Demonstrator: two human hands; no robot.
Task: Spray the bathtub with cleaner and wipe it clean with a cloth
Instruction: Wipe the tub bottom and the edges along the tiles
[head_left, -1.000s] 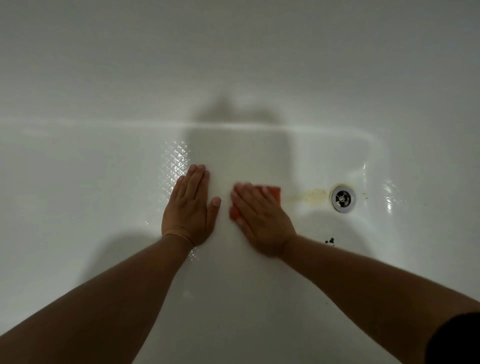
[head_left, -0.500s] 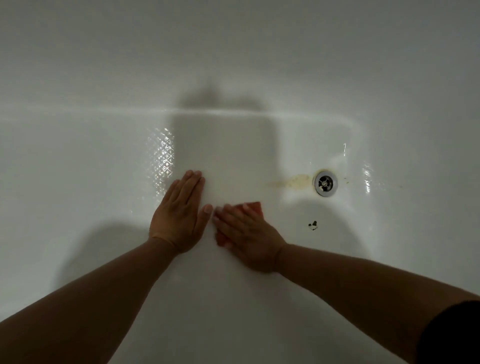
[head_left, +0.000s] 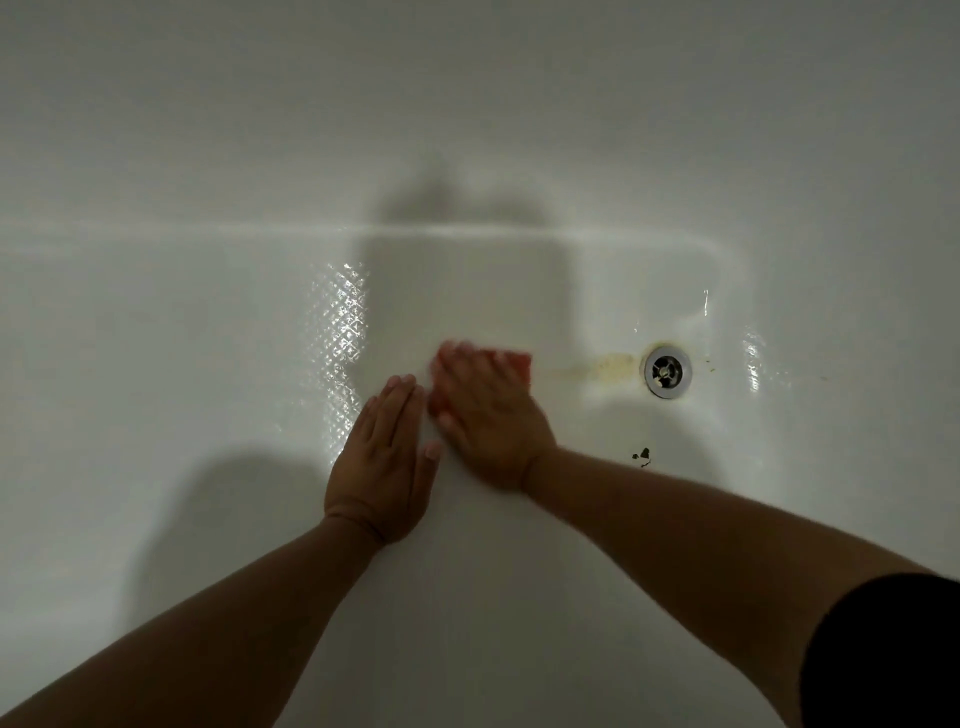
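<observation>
Since half a second ago the red cloth (head_left: 521, 360) has been pushed forward again, away from the person and toward the far wall of the bathtub (head_left: 156, 374), and it now lies on the tub floor to the left of the drain (head_left: 667, 371), a little apart from it. Over it the right hand (head_left: 485, 415) lies flat, fingers straight and slightly spread, pressing the cloth down without curling round it; the fingertips are blurred from the motion. Just beside it the left hand (head_left: 384, 467) rests palm down on the bare floor, fingers straight and together, holding nothing, and it seems to have kept its place as a support. No spray bottle is visible, so I judge the wiping step is in hand, and not yet near its end: a yellowish stain (head_left: 608, 366) runs between the cloth and the drain, and some dark specks (head_left: 642, 455) sit nearer to the person, below the drain. The next move, I think, calls for carrying the cloth to the right over that stain with firm pressure, then collecting the specks, while the left hand keeps the body steady on the wet, shiny surface.
</observation>
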